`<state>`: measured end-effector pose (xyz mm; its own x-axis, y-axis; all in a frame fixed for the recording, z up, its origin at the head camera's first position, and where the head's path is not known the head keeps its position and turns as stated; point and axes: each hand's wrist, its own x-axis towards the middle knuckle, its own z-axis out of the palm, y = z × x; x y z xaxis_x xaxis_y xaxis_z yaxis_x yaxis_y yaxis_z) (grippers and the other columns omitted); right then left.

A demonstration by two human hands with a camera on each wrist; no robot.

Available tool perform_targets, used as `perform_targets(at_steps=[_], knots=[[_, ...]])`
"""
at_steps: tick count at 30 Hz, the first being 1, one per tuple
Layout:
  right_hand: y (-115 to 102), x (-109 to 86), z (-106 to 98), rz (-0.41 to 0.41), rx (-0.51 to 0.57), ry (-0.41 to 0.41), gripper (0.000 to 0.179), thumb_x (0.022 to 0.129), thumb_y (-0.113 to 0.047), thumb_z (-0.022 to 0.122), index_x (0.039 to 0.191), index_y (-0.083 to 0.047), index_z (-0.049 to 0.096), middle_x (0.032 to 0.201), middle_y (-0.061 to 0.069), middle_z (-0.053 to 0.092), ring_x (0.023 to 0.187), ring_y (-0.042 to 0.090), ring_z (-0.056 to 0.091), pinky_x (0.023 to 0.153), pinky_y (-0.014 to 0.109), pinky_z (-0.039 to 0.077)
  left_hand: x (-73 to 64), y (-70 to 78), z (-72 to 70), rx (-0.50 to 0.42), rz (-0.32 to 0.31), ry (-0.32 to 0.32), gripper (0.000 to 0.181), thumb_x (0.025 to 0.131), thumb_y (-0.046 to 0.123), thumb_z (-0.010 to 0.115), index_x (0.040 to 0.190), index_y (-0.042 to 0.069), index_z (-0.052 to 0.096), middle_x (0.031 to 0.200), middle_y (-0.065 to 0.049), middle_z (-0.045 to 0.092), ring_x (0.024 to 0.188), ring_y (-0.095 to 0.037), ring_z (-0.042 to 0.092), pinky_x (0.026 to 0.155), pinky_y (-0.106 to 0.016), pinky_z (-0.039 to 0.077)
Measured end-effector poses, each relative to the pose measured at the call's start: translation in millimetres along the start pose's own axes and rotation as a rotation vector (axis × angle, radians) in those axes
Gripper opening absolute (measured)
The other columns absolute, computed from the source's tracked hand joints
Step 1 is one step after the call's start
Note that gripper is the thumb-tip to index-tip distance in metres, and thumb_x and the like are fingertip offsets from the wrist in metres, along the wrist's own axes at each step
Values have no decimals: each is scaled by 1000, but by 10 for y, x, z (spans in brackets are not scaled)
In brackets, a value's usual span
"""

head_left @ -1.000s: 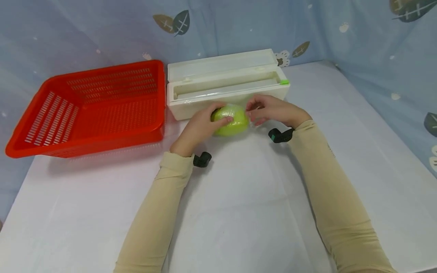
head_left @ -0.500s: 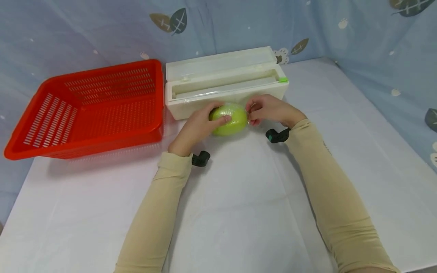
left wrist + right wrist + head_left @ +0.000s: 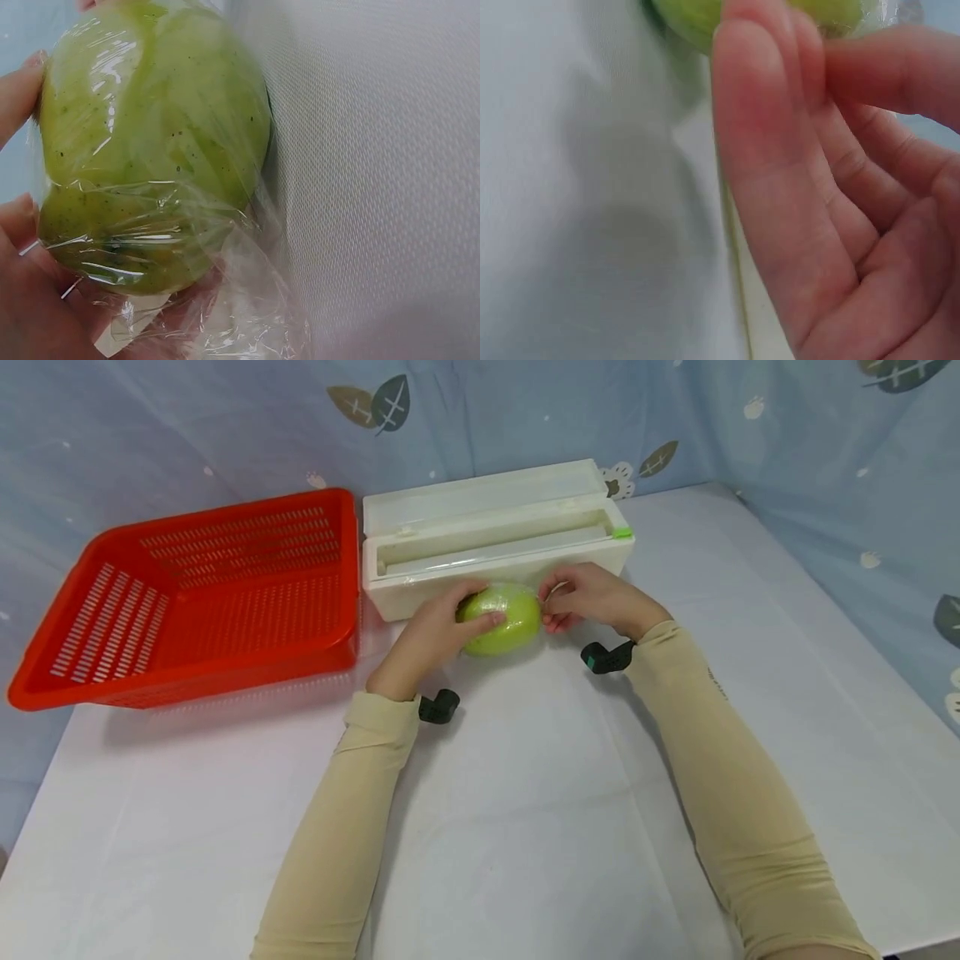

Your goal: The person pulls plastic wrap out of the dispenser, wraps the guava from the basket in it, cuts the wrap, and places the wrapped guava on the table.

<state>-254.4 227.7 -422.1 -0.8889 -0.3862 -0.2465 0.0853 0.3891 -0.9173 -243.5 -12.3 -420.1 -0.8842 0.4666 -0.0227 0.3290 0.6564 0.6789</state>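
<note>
A yellow-green, dark-specked fruit (image 3: pixel 501 620) lies on its side on the white tablecloth, wrapped in clear cling film (image 3: pixel 247 300). My left hand (image 3: pixel 431 637) grips its left end, thumb across the front and fingers behind. Loose, crumpled film bunches beside that hand in the left wrist view. At the fruit's right end my right hand (image 3: pixel 592 597) pinches the film between thumb and fingertips, the other fingers curled. Its fingers (image 3: pixel 757 112) cover most of the pinch in the right wrist view, where the fruit (image 3: pixel 686 19) shows only at the top.
Right behind the hands stands a long white cling film dispenser (image 3: pixel 498 560), its lid (image 3: pixel 487 497) raised, a roll inside and a green slider (image 3: pixel 622 533) at its right end. A red plastic basket (image 3: pixel 225 672) stands to the left. A blue patterned curtain (image 3: pixel 495 418) hangs behind.
The right fingers have drawn together on the film at the fruit's right end. The left hand keeps its grip; otherwise the whole head view has shifted only slightly.
</note>
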Motion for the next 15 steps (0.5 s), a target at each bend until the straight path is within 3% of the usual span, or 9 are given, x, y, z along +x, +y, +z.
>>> perform_targets(at_steps=[5,15], knots=[[43,-16,-73,16,160,-34,25,87,-11,57,106,5,53,98,22,57,86,30,60,77,39,48,4,22,-4,1,11,-1,65,77,56,56,130,21,43,124,4,48,104,-13,44,92,-29,35],[47,20,-50,51,159,-44,25,87,-8,56,107,6,50,99,19,54,83,26,59,78,38,48,-7,33,0,-18,16,5,64,77,57,57,130,24,43,124,7,48,105,-10,44,94,-28,34]])
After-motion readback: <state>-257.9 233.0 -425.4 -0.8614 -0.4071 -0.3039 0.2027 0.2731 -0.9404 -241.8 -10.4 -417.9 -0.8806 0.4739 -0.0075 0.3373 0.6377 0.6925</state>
